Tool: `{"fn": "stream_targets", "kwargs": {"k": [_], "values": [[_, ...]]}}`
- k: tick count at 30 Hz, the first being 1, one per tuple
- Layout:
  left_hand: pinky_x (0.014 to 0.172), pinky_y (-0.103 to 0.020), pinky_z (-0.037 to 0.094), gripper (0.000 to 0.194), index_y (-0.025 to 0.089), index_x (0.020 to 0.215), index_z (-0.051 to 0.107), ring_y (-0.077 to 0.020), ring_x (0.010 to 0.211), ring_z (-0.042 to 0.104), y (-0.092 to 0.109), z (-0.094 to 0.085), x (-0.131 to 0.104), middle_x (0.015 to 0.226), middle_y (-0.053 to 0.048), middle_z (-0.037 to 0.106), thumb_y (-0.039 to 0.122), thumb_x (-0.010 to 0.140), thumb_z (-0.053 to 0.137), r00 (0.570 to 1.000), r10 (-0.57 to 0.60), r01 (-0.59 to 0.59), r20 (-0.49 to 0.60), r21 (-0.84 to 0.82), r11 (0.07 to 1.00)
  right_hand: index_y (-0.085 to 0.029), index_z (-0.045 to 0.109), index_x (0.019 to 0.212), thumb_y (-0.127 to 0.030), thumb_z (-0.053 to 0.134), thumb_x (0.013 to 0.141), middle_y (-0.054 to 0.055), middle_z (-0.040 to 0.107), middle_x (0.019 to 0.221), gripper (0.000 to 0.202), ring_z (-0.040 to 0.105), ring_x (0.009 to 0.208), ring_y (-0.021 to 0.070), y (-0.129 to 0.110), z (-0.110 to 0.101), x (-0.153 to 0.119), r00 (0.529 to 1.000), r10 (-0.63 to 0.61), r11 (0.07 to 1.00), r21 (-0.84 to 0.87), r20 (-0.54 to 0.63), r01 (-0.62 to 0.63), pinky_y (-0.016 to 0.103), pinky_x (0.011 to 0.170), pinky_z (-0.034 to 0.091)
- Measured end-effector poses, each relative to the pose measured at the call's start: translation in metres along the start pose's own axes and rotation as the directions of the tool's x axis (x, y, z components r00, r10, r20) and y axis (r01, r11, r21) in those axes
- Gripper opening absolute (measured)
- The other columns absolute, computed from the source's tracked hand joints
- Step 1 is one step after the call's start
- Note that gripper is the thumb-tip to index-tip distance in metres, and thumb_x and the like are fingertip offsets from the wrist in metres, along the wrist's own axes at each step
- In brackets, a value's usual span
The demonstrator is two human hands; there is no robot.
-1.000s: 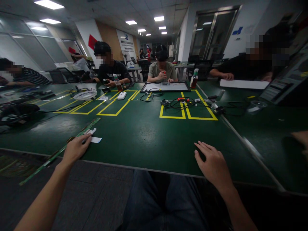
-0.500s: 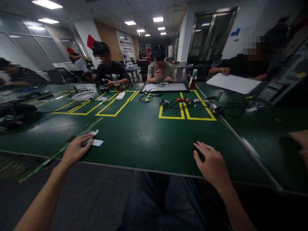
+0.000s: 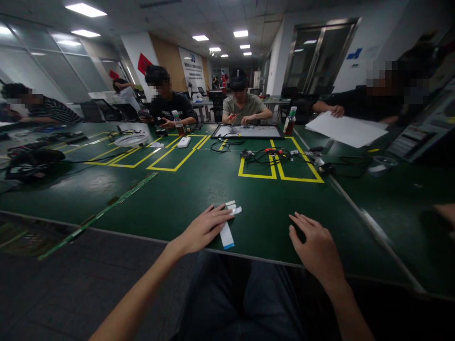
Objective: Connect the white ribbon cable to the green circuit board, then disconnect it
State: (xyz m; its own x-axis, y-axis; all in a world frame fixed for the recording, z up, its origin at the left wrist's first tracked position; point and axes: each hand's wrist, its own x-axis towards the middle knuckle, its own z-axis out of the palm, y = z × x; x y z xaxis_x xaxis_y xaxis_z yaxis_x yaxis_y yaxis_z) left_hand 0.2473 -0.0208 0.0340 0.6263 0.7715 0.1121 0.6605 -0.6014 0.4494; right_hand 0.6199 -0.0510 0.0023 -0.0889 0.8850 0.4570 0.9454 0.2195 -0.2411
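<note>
In the head view, my left hand (image 3: 202, 230) is at the table's near edge, left of centre, with its fingers over a white flat ribbon cable (image 3: 226, 236). The cable's blue-tipped end sticks out toward me below the fingers. Its other folded end shows past the fingertips, and the part between lies hidden under the hand. My right hand (image 3: 317, 241) rests on the green table (image 3: 263, 208) to the right, fingers stretched out and thumb apart, holding nothing.
A long narrow green circuit strip (image 3: 122, 196) lies at the left, overhanging the near edge. Farther back are yellow tape outlines (image 3: 258, 177), black cables with a red-handled tool (image 3: 273, 151), a white-topped panel (image 3: 249, 132) and bottles (image 3: 289, 121). Co-workers sit around; one handles white sheets (image 3: 344, 130).
My left hand has moved right from beside the green strip, bringing the ribbon cable along to the middle near edge. The cable has turned. My right hand has hardly moved.
</note>
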Motion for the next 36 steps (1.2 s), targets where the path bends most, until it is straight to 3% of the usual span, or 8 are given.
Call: {"fn": "stream_targets", "kwargs": {"k": [5, 15, 18, 21, 25, 30, 32, 36], "values": [[0.135, -0.053, 0.015, 0.061, 0.035, 0.167, 0.031, -0.0221, 0.164, 0.014, 0.040, 0.022, 0.026, 0.172, 0.004, 0.030, 0.021, 0.108, 0.036, 0.968, 0.222, -0.224, 0.116, 0.001, 0.975, -0.022, 0.070, 0.132, -0.038, 0.050, 0.102, 0.011, 0.071, 0.139, 0.040, 0.062, 0.131, 0.0303, 0.000, 0.001, 0.000, 1.000, 0.005, 1.000, 0.011, -0.005, -0.005, 0.054, 0.103, 0.051], [0.135, -0.052, 0.016, 0.064, 0.035, 0.168, 0.027, -0.0216, 0.165, 0.008, 0.051, 0.022, 0.027, 0.176, 0.005, 0.015, 0.017, 0.107, 0.034, 0.954, 0.281, -0.282, 0.109, -0.004, 0.959, -0.022, 0.070, 0.133, -0.038, 0.049, 0.102, 0.010, 0.071, 0.139, 0.041, 0.062, 0.131, 0.0302, -0.002, -0.001, 0.000, 1.000, 0.014, 1.000, 0.019, -0.004, -0.014, 0.053, 0.101, 0.051], [0.133, -0.048, 0.025, 0.056, 0.033, 0.165, 0.036, -0.0200, 0.164, 0.017, 0.032, 0.014, 0.021, 0.176, 0.002, 0.020, 0.024, 0.110, 0.031, 0.981, 0.191, -0.190, -0.025, 0.021, 0.981, -0.021, 0.070, 0.133, -0.037, 0.049, 0.102, 0.011, 0.071, 0.139, 0.041, 0.062, 0.131, 0.0298, -0.003, -0.002, 0.000, 1.000, 0.006, 1.000, 0.004, -0.001, -0.006, 0.053, 0.102, 0.052], [0.133, -0.054, 0.022, 0.051, 0.027, 0.159, 0.048, -0.0243, 0.162, 0.024, -0.017, -0.003, 0.004, 0.171, -0.003, 0.035, 0.033, 0.110, 0.034, 0.968, 0.007, 0.038, -0.251, 0.176, 0.984, -0.020, 0.070, 0.132, -0.036, 0.049, 0.103, 0.012, 0.071, 0.139, 0.040, 0.062, 0.132, 0.0297, -0.003, -0.004, 0.000, 1.000, -0.002, 1.000, -0.001, 0.005, 0.002, 0.052, 0.102, 0.052], [0.130, -0.063, 0.015, 0.058, 0.016, 0.157, 0.051, -0.0354, 0.163, 0.017, -0.101, -0.046, -0.041, 0.172, -0.014, 0.032, 0.040, 0.106, 0.036, 0.813, -0.343, 0.523, -0.470, 0.334, 0.784, -0.020, 0.069, 0.134, -0.036, 0.049, 0.103, 0.011, 0.070, 0.140, 0.040, 0.062, 0.131, 0.0298, -0.003, -0.005, 0.000, 1.000, 0.001, 1.000, -0.006, 0.008, -0.001, 0.052, 0.103, 0.052], [0.120, -0.068, 0.028, 0.083, -0.012, 0.158, 0.031, -0.0505, 0.157, 0.024, -0.153, -0.093, -0.099, 0.165, -0.035, 0.032, 0.053, 0.107, 0.028, 0.405, -0.752, 0.910, -0.519, 0.149, 0.387, -0.019, 0.070, 0.133, -0.037, 0.049, 0.102, 0.012, 0.071, 0.139, 0.041, 0.062, 0.131, 0.0296, -0.003, -0.003, 0.000, 1.000, 0.000, 1.000, 0.000, 0.004, 0.000, 0.052, 0.103, 0.051], [0.113, -0.067, 0.036, 0.085, -0.012, 0.157, 0.031, -0.0522, 0.151, 0.033, -0.156, -0.098, -0.108, 0.161, -0.037, 0.037, 0.056, 0.107, 0.025, 0.375, -0.784, 0.924, -0.495, 0.128, 0.361, -0.019, 0.069, 0.134, -0.037, 0.049, 0.102, 0.012, 0.070, 0.139, 0.041, 0.062, 0.131, 0.0296, -0.002, -0.003, 0.000, 1.000, 0.004, 1.000, 0.000, 0.007, -0.004, 0.052, 0.102, 0.051], [0.111, -0.058, 0.041, 0.081, -0.003, 0.161, 0.031, -0.0453, 0.147, 0.043, -0.154, -0.096, -0.108, 0.160, -0.032, 0.043, 0.057, 0.108, 0.022, 0.428, -0.784, 0.902, -0.450, 0.164, 0.398, -0.019, 0.069, 0.134, -0.038, 0.049, 0.102, 0.012, 0.070, 0.139, 0.042, 0.061, 0.132, 0.0300, -0.002, -0.002, 0.000, 1.000, 0.008, 1.000, -0.004, 0.013, -0.008, 0.051, 0.102, 0.051]]}}
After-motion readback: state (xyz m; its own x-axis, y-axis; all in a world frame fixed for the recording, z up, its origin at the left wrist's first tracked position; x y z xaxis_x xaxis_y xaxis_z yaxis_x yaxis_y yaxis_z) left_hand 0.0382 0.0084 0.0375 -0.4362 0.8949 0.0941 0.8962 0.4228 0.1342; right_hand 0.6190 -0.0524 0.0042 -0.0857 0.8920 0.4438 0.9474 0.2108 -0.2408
